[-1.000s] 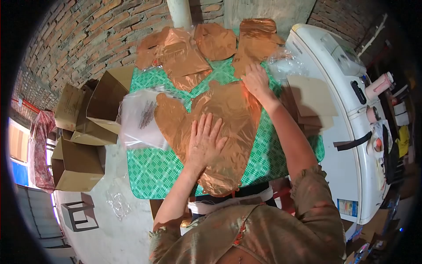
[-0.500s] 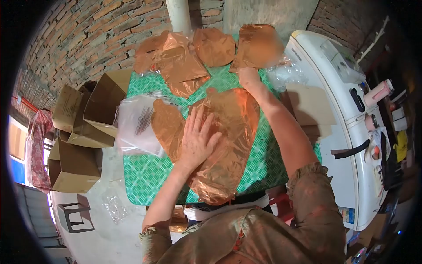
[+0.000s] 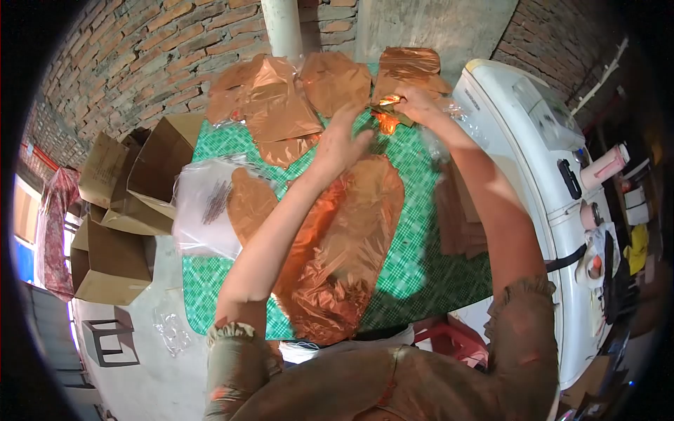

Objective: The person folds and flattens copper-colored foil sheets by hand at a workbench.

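A large flat copper-coloured foil balloon (image 3: 351, 238) lies wrinkled in the middle of the green checked tabletop (image 3: 435, 281), with a smaller foil piece (image 3: 249, 203) partly under its left side. My left hand (image 3: 342, 144) hovers over the balloon's top end, thumb apart from the fingers, and appears to hold nothing. Farther back on the right, my right hand (image 3: 419, 107) pinches a shiny bit of copper foil (image 3: 387, 121). Just behind it is a folded stack of copper foil (image 3: 409, 64). My left fingertips are somewhat blurred.
More flat foil pieces (image 3: 281, 98) lie along the table's back edge. Clear plastic bags (image 3: 207, 203) rest at the left, and brown sheets (image 3: 460, 217) at the right. Open cardboard boxes (image 3: 112, 259) stand left of the table; a white fridge (image 3: 519, 140) borders the right.
My left hand has lifted off the large balloon and moved up and right. My right hand has raised a bit of foil at the stack. The view has shifted slightly.
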Available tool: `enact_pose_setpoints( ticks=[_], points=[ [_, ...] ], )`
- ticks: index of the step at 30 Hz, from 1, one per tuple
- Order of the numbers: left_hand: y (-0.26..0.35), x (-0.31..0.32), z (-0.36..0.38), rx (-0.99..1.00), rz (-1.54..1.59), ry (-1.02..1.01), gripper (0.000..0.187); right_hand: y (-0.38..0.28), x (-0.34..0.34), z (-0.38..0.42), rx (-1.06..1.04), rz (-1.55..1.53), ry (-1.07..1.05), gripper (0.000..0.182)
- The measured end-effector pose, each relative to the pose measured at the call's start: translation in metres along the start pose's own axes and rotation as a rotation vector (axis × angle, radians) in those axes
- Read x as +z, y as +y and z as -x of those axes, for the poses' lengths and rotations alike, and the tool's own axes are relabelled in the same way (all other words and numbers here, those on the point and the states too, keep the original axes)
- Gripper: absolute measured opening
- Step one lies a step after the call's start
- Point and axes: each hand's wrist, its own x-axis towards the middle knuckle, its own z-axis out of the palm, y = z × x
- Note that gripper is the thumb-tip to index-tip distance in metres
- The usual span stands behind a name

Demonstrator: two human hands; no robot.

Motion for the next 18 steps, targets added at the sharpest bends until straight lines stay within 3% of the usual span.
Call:
enact_pose_setpoints(
  ticks=[3, 6, 9, 12, 14, 18],
  points=[
    [0.004, 0.021, -0.038, -0.103, 0.099, -0.021, 0.064, 0.007, 0.0, 0.0, -0.002, -0.168, -0.011, 0.022],
    [-0.019, 0.057, -0.06, -0.138, 0.187, 0.107, 0.049, 0.017, 0.006, -0.004, -0.049, -0.268, 0.055, 0.028],
    [-0.032, 0.062, -0.077, -0.423, 0.179, -0.15, 0.029, 0.017, 0.005, -0.004, -0.103, -0.288, 0.081, 0.03],
    [-0.042, 0.073, -0.083, -0.458, 0.308, 0.117, 0.017, 0.022, 0.007, -0.002, -0.198, -0.258, 0.117, 0.028],
    [-0.052, 0.077, -0.089, -0.482, 0.362, 0.161, 0.016, 0.034, 0.007, 0.0, -0.222, -0.122, 0.089, 0.027],
    [-0.06, 0.073, -0.087, -0.505, 0.478, 0.19, 0.015, 0.059, 0.011, -0.008, 0.012, -0.249, 0.025, 0.022]
  ],
)
